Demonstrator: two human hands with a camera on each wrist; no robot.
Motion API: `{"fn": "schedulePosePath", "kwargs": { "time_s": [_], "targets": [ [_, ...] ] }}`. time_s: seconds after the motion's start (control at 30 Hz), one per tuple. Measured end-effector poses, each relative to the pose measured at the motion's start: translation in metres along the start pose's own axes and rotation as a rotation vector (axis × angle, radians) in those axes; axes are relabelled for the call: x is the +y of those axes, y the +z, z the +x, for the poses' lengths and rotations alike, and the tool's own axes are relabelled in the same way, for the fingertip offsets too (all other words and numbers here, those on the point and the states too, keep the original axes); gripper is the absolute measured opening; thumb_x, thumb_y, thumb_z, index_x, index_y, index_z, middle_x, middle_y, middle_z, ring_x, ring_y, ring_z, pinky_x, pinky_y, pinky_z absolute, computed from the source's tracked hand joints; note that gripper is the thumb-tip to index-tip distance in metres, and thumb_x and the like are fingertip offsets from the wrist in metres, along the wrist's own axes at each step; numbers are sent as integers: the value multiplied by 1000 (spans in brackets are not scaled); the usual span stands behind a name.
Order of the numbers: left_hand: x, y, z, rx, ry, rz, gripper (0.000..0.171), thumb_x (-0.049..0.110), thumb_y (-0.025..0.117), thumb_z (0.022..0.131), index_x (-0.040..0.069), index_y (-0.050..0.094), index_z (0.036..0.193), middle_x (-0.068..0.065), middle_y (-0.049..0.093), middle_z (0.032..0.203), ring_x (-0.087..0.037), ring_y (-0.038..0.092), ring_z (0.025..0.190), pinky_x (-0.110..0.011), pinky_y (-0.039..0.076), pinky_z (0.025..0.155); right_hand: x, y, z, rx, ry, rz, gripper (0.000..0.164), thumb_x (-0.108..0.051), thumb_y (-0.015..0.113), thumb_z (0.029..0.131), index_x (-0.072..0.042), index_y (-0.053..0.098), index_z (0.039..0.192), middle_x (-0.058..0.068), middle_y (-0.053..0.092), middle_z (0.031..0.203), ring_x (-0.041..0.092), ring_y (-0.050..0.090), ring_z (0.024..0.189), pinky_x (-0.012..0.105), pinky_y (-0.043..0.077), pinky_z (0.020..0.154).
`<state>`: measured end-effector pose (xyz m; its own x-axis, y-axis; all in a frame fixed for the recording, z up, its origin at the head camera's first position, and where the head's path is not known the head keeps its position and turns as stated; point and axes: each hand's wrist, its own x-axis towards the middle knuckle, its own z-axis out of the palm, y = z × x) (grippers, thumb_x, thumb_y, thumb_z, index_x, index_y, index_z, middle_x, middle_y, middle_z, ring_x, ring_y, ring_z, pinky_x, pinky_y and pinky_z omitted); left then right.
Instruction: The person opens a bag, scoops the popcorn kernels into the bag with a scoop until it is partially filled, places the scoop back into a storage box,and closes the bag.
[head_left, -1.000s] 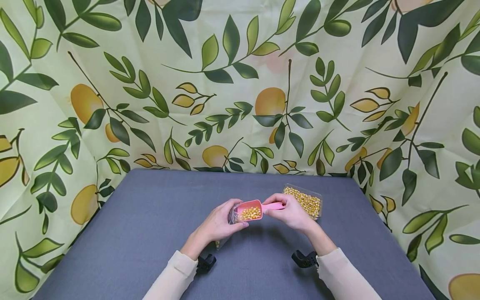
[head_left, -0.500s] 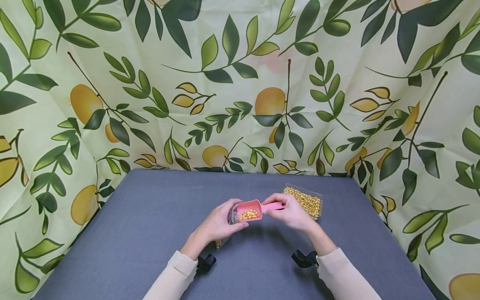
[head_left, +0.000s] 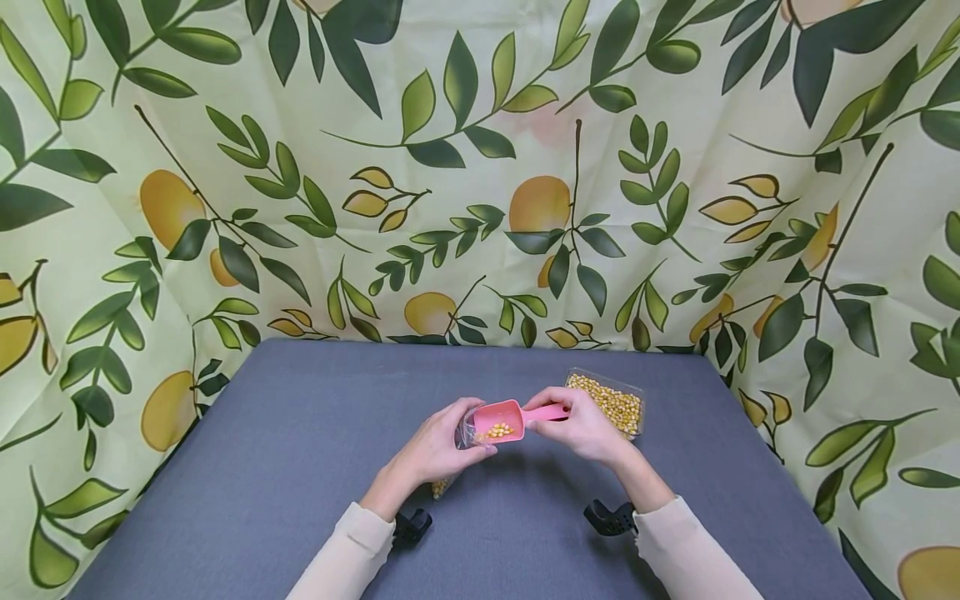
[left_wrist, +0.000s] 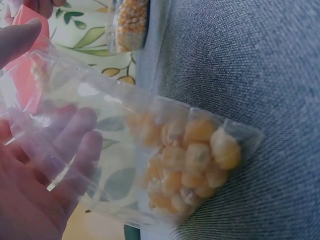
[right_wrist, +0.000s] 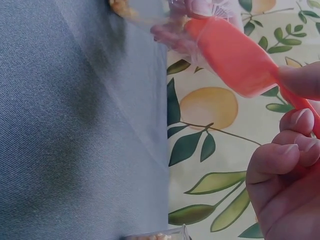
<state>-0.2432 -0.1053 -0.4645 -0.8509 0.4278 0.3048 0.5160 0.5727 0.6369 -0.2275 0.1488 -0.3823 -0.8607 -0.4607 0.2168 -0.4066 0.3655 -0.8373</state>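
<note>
pinching one pink scoop [head_left: 497,412], the right fingers [right_wrist: 272,161] hold it at one clear bag [left_wrist: 145,135] clamped by the left fingers [head_left: 456,410].

We find a box [head_left: 609,380] of corn [head_left: 613,405] toward the far right corner of the table [head_left: 300,467]; left of it, nearer the front edge, scoop [head_left: 497,411], tip in bag [left_wrist: 112,102], kernels [left_wrist: 187,167] in bag's bottom. Cloth [head_left: 465,187] behind far edge.
</note>
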Motion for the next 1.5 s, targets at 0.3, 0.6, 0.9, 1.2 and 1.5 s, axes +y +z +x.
{"fn": "schedulePosePath", "kwargs": {
  "time_s": [0.3,0.6,0.9,1.2,1.5],
  "targets": [
    [0,0,0,10,20,4,70,59,70,76,21,48,131,8,58,117,-7,55,100,-34,46,87,-3,0,-1,9,-25,-45,16,-7,73,82,-3,69,97,4,62,80,13,54,67,27,46,58],
    [0,0,0,9,-2,3,71,60,69,77,21,47,132,7,58,120,-8,55,101,-35,47,87,-2,1,-1,20,-32,-37,15,-6,73,82,-4,69,96,4,63,79,12,53,65,27,45,56],
    [1,0,0,27,-10,9,69,58,70,76,21,49,131,6,58,118,-8,56,98,-34,47,85,3,-2,-4,60,-16,20,18,-6,74,81,-2,69,98,7,64,79,11,53,64,27,45,56],
    [0,-1,-1,24,-20,6,70,60,69,77,21,48,132,3,58,120,-9,56,100,-36,48,85,11,-6,-6,85,1,58,18,-5,73,82,0,68,98,8,63,81,12,54,67,27,46,58],
    [0,-2,-1,16,-9,13,70,56,69,79,19,47,133,-6,58,123,-11,55,99,-37,47,84,12,-12,-10,88,46,113,21,-4,71,83,4,67,102,13,56,75,12,49,60,25,42,51]
  ]
}}
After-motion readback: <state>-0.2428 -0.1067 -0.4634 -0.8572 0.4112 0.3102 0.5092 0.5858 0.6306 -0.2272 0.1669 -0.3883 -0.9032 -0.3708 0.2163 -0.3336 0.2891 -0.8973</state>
